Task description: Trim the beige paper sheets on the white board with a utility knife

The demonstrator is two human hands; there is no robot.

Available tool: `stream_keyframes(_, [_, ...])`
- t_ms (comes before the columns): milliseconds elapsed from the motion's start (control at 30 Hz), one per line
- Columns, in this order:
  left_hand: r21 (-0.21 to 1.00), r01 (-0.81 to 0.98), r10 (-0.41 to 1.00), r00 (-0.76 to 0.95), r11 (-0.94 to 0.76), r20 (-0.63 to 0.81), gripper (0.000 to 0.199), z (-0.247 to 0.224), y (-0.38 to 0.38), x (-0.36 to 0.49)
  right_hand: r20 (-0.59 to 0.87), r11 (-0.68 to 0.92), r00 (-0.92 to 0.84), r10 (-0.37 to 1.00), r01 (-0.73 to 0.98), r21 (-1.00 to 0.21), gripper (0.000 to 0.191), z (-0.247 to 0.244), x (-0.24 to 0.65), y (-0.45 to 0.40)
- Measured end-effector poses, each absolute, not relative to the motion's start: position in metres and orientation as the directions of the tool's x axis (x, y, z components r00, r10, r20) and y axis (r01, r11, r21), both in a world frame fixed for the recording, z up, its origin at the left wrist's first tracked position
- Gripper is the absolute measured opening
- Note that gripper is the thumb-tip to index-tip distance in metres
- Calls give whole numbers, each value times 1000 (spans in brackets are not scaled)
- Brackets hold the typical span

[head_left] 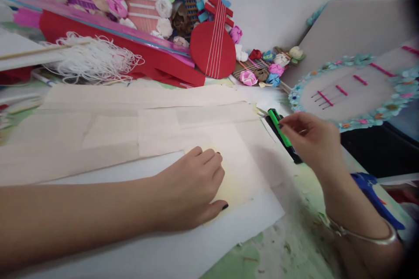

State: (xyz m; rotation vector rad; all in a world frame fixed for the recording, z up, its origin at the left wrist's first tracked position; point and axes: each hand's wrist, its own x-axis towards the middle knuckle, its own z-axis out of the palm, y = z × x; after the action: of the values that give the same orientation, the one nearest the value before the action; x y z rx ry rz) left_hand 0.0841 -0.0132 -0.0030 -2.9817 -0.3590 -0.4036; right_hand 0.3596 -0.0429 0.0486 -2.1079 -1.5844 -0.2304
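Note:
My left hand (193,187) rests on a pale cream sheet (238,178) that lies over white paper (268,213). Its fingers are bent and its thumb is spread, with nothing visible in it. At the right, the fingertips of my right hand (307,139) are pinched at the edge of a green pen-like tool (280,128). This tool lies slanted along black items (294,155). Long beige fabric or paper strips (111,133) stretch across the table above my left arm.
White string (94,59) is heaped at the back left, beside red material (163,67). A red instrument-shaped craft (212,48) and paper flowers stand against the wall. Blue-handled scissors or a similar tool (376,200) lie near my right forearm. A flower-edged board (356,91) leans at the right.

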Motion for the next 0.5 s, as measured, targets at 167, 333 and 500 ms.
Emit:
stream_keyframes(167, [-72, 243, 207, 921, -967, 331, 49, -6, -13, 83, 337, -358, 421, 842, 904, -235, 22, 33, 414, -19])
stream_keyframes(333, [-74, 248, 209, 917, -966, 340, 51, -7, -13, 84, 280, -362, 467, 839, 863, -353, 32, 19, 426, -15])
stream_keyframes(500, [-97, 258, 209, 914, -961, 349, 52, -8, -16, 82, 291, -160, 454, 842, 726, -669, 30, 31, 423, -21])
